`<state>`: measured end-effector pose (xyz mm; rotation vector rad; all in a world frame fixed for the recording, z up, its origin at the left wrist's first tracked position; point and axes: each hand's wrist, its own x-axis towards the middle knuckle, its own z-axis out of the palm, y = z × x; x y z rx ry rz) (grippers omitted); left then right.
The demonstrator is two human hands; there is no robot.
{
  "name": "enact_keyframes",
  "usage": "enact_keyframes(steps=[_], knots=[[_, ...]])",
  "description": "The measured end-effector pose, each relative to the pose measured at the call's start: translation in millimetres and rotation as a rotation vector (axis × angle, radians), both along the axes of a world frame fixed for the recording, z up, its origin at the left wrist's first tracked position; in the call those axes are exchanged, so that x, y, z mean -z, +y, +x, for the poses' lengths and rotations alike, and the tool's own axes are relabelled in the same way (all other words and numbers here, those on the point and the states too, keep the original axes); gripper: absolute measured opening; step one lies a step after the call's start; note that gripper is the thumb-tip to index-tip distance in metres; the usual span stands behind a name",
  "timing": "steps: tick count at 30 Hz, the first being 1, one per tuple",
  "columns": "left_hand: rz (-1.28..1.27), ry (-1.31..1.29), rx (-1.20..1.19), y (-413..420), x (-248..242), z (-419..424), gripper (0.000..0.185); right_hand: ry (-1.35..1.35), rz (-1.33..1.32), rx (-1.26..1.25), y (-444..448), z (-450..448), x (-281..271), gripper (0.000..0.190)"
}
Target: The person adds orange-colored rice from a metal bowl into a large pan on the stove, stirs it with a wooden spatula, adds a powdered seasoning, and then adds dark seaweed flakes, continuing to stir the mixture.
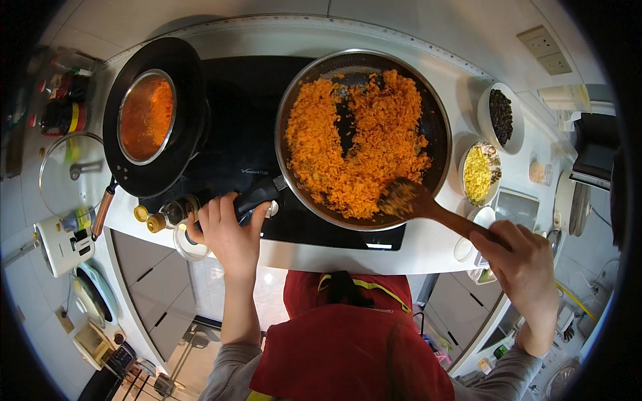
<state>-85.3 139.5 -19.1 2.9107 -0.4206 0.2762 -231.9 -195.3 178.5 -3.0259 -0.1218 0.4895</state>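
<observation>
A large frying pan [444,115] rests on the black cooktop, holding orange-coloured fried rice [388,128]. Around its black handle [258,194] my left hand [230,233] is closed, with the thumb on the near side. My right hand [521,260] grips the shaft of a brown wooden spatula [451,218]. The spatula's blurred head lies in the rice at the pan's near right side, with grains on it. A dark strip of pan bottom shows between two heaps of rice.
Left of the pan, a black wok [193,100] holds a metal bowl [121,118] with orange remains. At right stand a bowl of dark bits [501,118] and a bowl of chopped yellow food [476,173]. Jars [175,210] sit near my left hand; a glass lid [55,175] lies far left.
</observation>
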Motion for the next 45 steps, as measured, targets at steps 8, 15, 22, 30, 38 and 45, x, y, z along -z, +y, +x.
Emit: enact_keyframes(steps=[8, 15, 22, 30, 38, 45], knots=[[0.001, -0.010, 0.032, 0.5, 1.3, 3.3, 0.054, -0.090, 0.056, 0.151, 10.0, 7.5, 85.6, 0.047], [0.008, -0.010, 0.004, 0.6, 1.9, -0.3, 0.054, 0.123, 0.419, 0.847, -36.5, 25.9, 19.5, 0.027], [-0.010, -0.019, 0.036, -0.2, 1.3, 1.8, 0.052, 0.299, 0.508, 0.864, -72.3, 65.8, 58.9, 0.027], [-0.027, -0.030, 0.041, 1.7, 2.8, 1.9, 0.050, -0.093, 0.385, 0.251, -37.9, 48.2, 79.9, 0.029], [-0.034, -0.078, 0.054, 1.9, 2.2, 0.0, 0.051, 0.062, -0.045, -0.045, 16.8, -16.6, 13.2, 0.043], [-0.045, -0.057, 0.054, 2.4, 1.4, 0.9, 0.050, -0.127, -0.141, 0.085, 26.8, 9.1, 106.6, 0.048]])
